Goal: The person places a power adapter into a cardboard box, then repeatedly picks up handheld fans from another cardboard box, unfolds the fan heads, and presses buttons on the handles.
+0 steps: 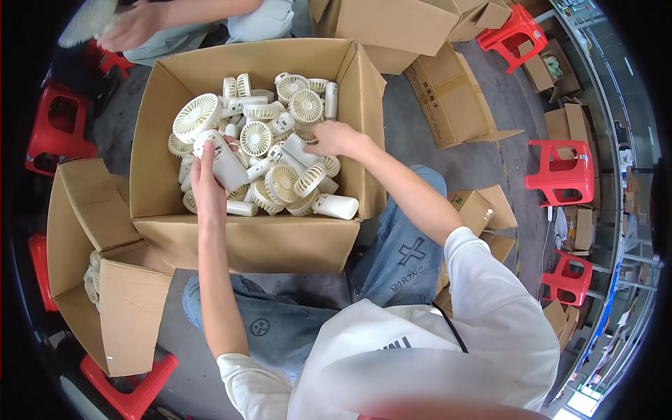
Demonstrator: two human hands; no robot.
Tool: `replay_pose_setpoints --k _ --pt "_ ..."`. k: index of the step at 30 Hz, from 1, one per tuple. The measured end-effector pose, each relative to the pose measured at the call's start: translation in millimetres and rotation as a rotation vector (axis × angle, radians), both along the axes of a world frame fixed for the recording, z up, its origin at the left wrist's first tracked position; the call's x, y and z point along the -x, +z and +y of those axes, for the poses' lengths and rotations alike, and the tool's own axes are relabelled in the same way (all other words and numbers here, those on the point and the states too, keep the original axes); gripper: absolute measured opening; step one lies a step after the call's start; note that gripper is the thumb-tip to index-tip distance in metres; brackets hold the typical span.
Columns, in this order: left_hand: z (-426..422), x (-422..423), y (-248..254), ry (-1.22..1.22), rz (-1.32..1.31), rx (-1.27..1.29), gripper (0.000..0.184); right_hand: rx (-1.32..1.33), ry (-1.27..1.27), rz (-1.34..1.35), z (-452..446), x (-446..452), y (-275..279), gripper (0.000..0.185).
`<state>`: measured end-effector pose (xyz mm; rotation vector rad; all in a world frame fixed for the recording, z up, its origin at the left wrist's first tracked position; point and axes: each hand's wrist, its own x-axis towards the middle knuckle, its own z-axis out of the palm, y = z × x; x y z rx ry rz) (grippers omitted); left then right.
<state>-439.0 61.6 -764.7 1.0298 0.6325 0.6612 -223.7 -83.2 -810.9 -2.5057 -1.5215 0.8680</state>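
My left hand [206,183] is closed around the pale handle of a handheld fan [227,165], above the left part of a big cardboard box [245,241]. Inside the box lies a heap of cream-white handheld fans [281,183] with round slatted heads, jumbled at many angles. My right hand [337,139] reaches into the right side of the heap. Its fingers are curled down at the end of another fan's handle [299,150], and the fingertips are partly hidden. A large round fan head [197,117] rests just beyond my left hand.
An open carton [77,231] with white items stands at the left. Across the box, a co-worker's hand [136,26] holds a blurred whitish object [85,22]. More cartons [451,94] and red stools [562,171] stand to the right, with another red stool [59,129] at left.
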Motion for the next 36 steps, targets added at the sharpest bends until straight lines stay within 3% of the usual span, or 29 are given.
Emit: replay_pose_setpoints --k 3,6,11,13,14,17,21,24,30,36 --pt "5 4 -2 0.022 -0.016 0.032 0.038 0.075 0.002 0.01 11 12 -8 0.041" --pt "6 7 0 0.031 -0.006 0.048 0.038 -0.025 0.035 -0.059 18 14 -32 0.044" --pt "11 12 0 0.049 0.032 0.039 0.037 -0.076 0.0 -0.04 28 10 1 0.047" --pt "11 16 -3 0.058 0.036 0.039 0.037 -0.412 -0.095 0.051 23 5 19 0.043" --pt "10 17 -5 0.057 0.065 0.023 0.037 -0.414 -0.091 0.05 20 3 28 0.043" --pt "13 18 -5 0.053 0.12 -0.024 0.038 -0.775 -0.31 0.278 15 7 52 0.039" --pt "8 17 -13 0.059 0.135 -0.04 0.049 -0.94 -0.392 0.392 12 23 74 0.039" --pt "4 16 -10 0.01 0.067 -0.079 0.064 -1.005 -0.385 0.31 11 29 77 0.039" --pt "-5 11 8 -0.045 0.064 -0.188 0.07 -1.081 -0.291 0.184 7 40 75 0.038" --pt "-5 15 15 -0.076 0.103 -0.267 0.061 -0.99 -0.393 0.648 2 46 81 0.035"
